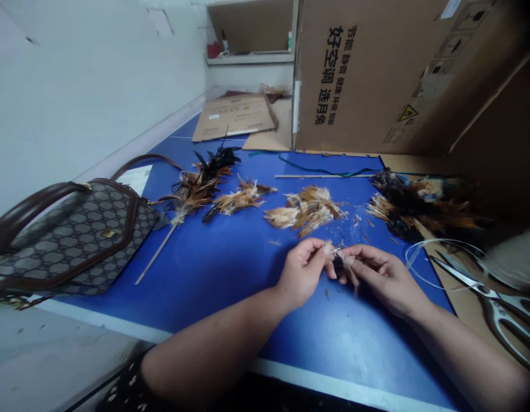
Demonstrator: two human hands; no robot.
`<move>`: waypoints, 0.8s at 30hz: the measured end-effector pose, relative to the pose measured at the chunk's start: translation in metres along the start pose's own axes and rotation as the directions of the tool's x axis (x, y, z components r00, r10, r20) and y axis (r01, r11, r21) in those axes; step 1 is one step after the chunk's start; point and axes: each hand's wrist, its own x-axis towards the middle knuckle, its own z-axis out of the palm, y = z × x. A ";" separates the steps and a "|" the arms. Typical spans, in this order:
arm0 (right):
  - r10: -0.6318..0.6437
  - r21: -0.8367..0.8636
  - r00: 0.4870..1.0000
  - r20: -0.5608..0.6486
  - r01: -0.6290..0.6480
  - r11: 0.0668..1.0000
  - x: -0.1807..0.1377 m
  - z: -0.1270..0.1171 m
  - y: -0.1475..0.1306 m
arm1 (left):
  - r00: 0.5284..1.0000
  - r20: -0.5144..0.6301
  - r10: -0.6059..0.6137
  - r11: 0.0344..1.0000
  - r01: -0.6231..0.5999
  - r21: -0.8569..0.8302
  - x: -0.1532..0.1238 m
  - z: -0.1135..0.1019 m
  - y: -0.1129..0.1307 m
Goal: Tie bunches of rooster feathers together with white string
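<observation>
Both my hands meet over the front of the blue table, pinching small feathers (pixel 353 277) between thumbs and fingertips. My left hand (pixel 305 269) is closed on the pale quill ends. Brownish vanes hang below the fingers of my right hand (pixel 380 274), also closed. How many feathers there are is hidden by the fingers. Just beyond lies a loose pile of tan and brown feathers (pixel 310 209). A smaller feather bunch (pixel 239 199) rests left of it. Further left, dark and brown feathers are fixed round a thin stick (pixel 157 252), like a feather duster (pixel 198 180).
A patterned handbag (pixel 76 234) stands at the left edge. Scissors (pixel 492 297) and a clear plastic ring (pixel 413 266) lie at right on cardboard. A dark feather heap (pixel 413 203) sits behind them. A big cardboard box (pixel 376 74) walls the back right, with a thin rod (pixel 320 176) before it.
</observation>
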 end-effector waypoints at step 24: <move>-0.028 -0.095 0.999 -0.020 0.026 0.995 0.001 0.007 -0.004 | 0.992 0.061 0.113 0.980 -0.121 0.160 -0.001 -0.002 -0.007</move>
